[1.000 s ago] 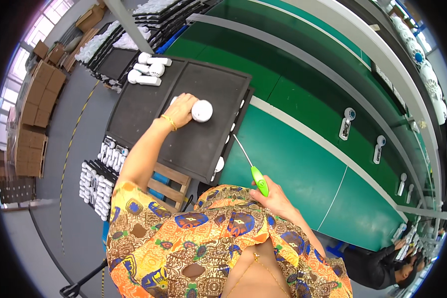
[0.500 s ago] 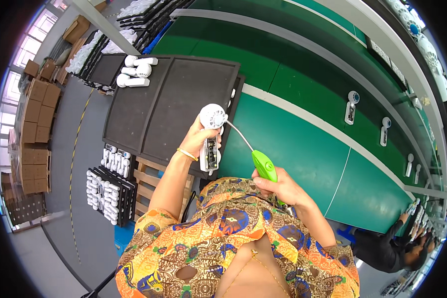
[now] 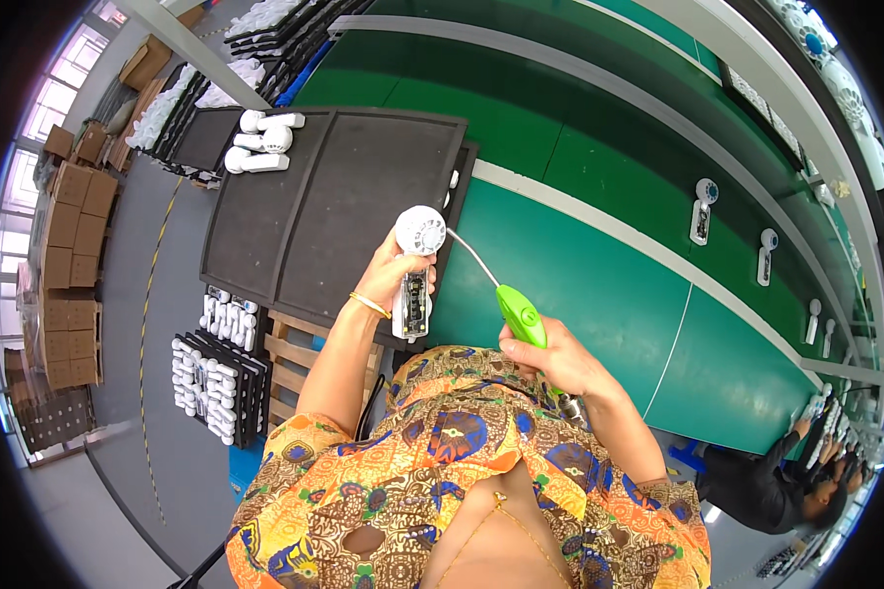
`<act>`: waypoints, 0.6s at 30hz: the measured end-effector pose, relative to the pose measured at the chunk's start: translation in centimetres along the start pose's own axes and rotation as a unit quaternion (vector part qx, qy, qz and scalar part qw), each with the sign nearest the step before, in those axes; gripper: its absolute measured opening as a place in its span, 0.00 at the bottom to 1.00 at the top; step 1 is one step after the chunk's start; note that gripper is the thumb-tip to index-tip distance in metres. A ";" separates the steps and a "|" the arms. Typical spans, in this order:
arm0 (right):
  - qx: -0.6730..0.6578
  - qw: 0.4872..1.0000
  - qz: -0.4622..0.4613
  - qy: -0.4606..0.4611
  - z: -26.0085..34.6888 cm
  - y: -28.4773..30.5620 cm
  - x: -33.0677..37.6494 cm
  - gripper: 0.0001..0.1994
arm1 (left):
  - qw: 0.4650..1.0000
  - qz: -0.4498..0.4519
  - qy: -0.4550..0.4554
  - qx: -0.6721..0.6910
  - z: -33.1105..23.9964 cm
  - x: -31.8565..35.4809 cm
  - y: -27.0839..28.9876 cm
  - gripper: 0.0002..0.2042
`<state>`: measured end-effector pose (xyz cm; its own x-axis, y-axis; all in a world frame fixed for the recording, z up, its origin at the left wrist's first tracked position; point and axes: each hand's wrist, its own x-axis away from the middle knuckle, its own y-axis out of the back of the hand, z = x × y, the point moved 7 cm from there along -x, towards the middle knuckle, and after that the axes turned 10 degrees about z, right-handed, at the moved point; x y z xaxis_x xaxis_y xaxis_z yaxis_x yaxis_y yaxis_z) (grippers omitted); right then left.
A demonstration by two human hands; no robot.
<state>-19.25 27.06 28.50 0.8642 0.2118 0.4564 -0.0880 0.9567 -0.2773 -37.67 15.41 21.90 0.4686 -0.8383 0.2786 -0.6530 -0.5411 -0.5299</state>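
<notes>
My left hand (image 3: 391, 273) is closed round the neck of a white handheld fan (image 3: 420, 232), held upright with its round head on top. The handle's front is uncovered and shows a dark circuit board (image 3: 415, 302) inside. In my right hand (image 3: 557, 356) is a green air blow gun (image 3: 522, 313), gripped by its body. Its thin, bent metal nozzle points at the right side of the fan head, with the tip very close to the rim; I cannot tell whether they touch. A metal hose fitting (image 3: 571, 408) shows below my right wrist.
Left of the green bench (image 3: 580, 294) lies a black tray (image 3: 363, 206) with several white fans (image 3: 265, 140) at its far left corner. Stacked trays of parts (image 3: 204, 388) stand lower left. Open fans (image 3: 702, 211) lie along the far green strip. A co-worker (image 3: 756, 481) sits at right.
Both hands keep almost the same place. The blow gun's handle has tilted slightly, and the hose fitting now shows below my right hand. The view has shifted a little.
</notes>
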 end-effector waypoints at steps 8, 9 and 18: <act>0.057 0.998 0.028 0.015 -0.3 -0.7 -0.3 0.13 | 1.000 0.016 0.007 -0.020 0.4 -0.5 0.1 0.24; 0.039 0.999 0.017 0.010 -0.1 -0.2 -0.2 0.13 | 1.000 0.017 0.011 -0.022 0.4 -0.5 -0.1 0.24; 0.042 0.999 0.017 -0.013 -0.2 -0.3 0.1 0.13 | 0.999 0.024 0.019 -0.032 0.7 -0.8 -0.1 0.24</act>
<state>-19.04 26.79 28.48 0.8464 0.2492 0.4707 -0.1599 0.9619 -0.2217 -37.54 16.21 21.17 0.4130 -0.8648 0.2856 -0.7114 -0.5022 -0.4916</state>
